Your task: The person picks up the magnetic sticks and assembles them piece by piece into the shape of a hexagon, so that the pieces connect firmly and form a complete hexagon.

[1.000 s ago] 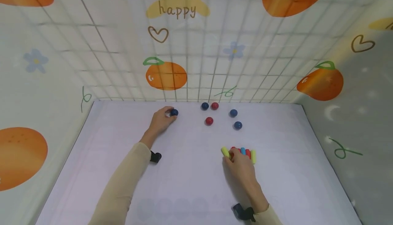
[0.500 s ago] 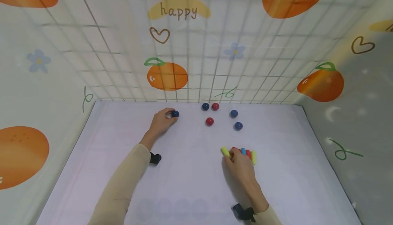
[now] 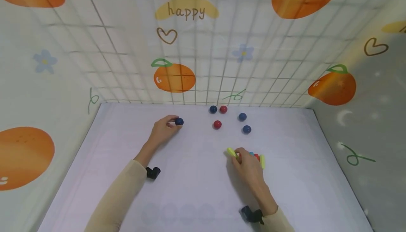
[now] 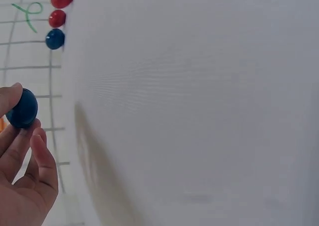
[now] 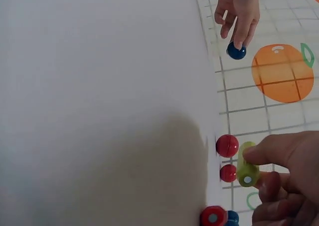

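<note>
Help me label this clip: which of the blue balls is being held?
The leftmost blue ball in the head view, pinched by the left hand. The other three blue balls sit untouched to its right.

Left grip (image 3: 162, 131) pinches blue ball (image 3: 179, 121); right grip (image 3: 251, 167) holds yellow-green stick (image 3: 231, 152) near red stick (image 3: 257, 157).

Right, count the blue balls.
4: one blue ball in the left hand, one beside the back red ball, one farther right, and one just in front of that.
</note>
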Motion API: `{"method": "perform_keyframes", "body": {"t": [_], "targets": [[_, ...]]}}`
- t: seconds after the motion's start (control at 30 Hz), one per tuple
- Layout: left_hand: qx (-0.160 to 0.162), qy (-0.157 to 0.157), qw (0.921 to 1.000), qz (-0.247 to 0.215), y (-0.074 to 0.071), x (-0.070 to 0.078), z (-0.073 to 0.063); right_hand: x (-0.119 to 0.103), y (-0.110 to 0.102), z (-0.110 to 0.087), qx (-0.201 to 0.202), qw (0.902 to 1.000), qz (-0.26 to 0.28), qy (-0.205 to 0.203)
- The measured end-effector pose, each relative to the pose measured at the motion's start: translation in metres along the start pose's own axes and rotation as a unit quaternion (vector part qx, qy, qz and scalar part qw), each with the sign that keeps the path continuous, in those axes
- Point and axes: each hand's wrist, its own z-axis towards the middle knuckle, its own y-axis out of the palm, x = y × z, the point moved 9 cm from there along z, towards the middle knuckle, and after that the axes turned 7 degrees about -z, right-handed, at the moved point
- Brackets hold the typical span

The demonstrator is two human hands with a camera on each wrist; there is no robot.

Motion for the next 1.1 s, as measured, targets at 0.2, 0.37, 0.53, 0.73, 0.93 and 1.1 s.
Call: {"method": "perform_keyframes", "body": {"t": [0.2, 0.37, 0.53, 0.73, 0.93, 1.1], "targets": [[0.007, -0.003, 0.9999, -0.009, -0.013, 0.001, -0.03, -0.009, 0.0, 0.005, 0.008, 0.9998, 0.0, -0.017], [0.012, -0.004, 0.9999, -0.01, -0.019, -0.001, -0.055, -0.019, 0.002, 0.011, 0.007, 0.9995, 0.009, -0.028], [0.018, -0.004, 0.9997, -0.013, -0.022, 0.002, -0.08, -0.032, 0.004, 0.019, 0.022, 0.9976, 0.015, -0.063], [0.021, -0.012, 0.9994, -0.024, -0.02, 0.004, -0.104, -0.047, 0.012, 0.031, 0.015, 0.9948, 0.037, -0.093], [0.027, -0.03, 0.9988, -0.028, -0.014, -0.001, -0.121, -0.056, 0.025, 0.038, -0.016, 0.9931, 0.056, -0.102], [0.032, -0.035, 0.9983, -0.034, -0.013, -0.005, -0.129, -0.064, 0.034, 0.037, -0.044, 0.9916, 0.068, -0.101]]}}
